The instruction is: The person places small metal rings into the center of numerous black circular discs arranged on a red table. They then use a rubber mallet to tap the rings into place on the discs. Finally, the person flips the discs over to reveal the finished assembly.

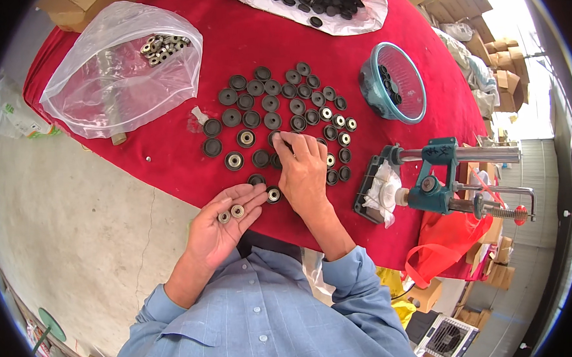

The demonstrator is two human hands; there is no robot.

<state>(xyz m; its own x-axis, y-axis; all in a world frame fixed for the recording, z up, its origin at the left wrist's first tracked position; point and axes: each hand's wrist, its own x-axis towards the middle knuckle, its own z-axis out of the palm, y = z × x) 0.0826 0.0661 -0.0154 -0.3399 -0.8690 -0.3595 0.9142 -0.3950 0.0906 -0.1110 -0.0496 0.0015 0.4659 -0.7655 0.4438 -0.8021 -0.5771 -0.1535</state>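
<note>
My left hand is turned palm up near the table's front edge, cradling two small metal bearings on its slightly curled fingers. Palm down over the rows of round black caps, my right hand has its thumb and fingers drawn together. Whatever lies between those fingertips is hidden. Several caps on the red cloth have a shiny bearing sitting inside, such as one cap left of my right hand and another cap between my hands. Others hold no visible metal.
A clear plastic bag with more bearings lies at the far left. Black caps fill a white sack at the back. A teal basket and a green hand press stand to the right, with a red bag beside the press.
</note>
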